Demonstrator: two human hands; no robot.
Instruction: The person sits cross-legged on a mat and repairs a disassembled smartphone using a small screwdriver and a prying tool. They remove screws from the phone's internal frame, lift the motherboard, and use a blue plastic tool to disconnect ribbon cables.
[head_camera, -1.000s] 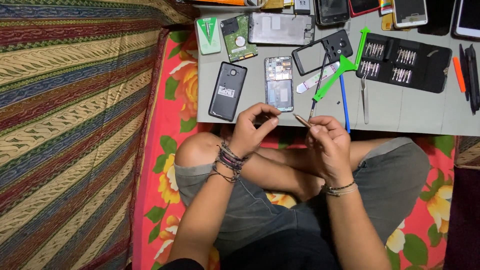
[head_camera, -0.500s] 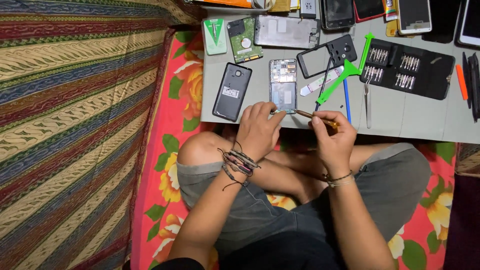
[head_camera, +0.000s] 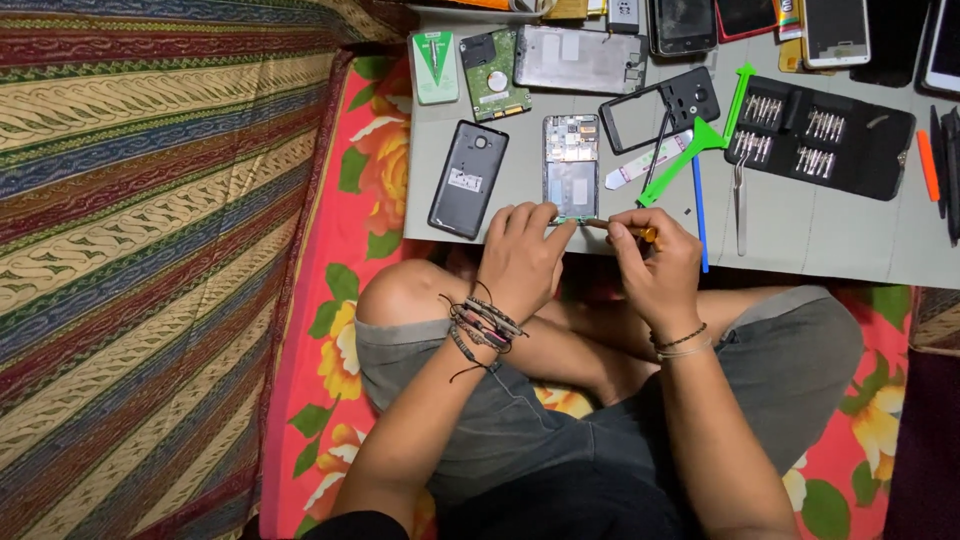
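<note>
1. Your left hand (head_camera: 520, 255) rested its fingertips on the near end of the opened phone (head_camera: 571, 165), pinning it flat. That phone lay on the grey worktop (head_camera: 820, 235) near its front edge, directly ahead of your crossed legs.
2. Your right hand (head_camera: 655, 265) was closed around a small screwdriver (head_camera: 615, 226) with an orange end, the tip aimed left at the phone's near edge, just beside your left fingertips.
3. I judged the phone light, stiff and fragile: a bare circuit board showed at its far end, so you did well to hold it by the frame edges and not the board. The screwdriver was thin and likely slippery; a pinch close to the tip suited it.
4. Just left of the phone lay a dark back cover (head_camera: 468, 178); to the right were a green pry tool (head_camera: 700, 140), a blue stick (head_camera: 697, 210), tweezers (head_camera: 738, 205) and a black bit case (head_camera: 820, 135). A hard drive (head_camera: 494, 75) sat further off.
5. Compared with a second earlier, your hands had come forward from above your lap to the worktop edge, and the screwdriver, then held in the air between them, had reached the phone.
</note>
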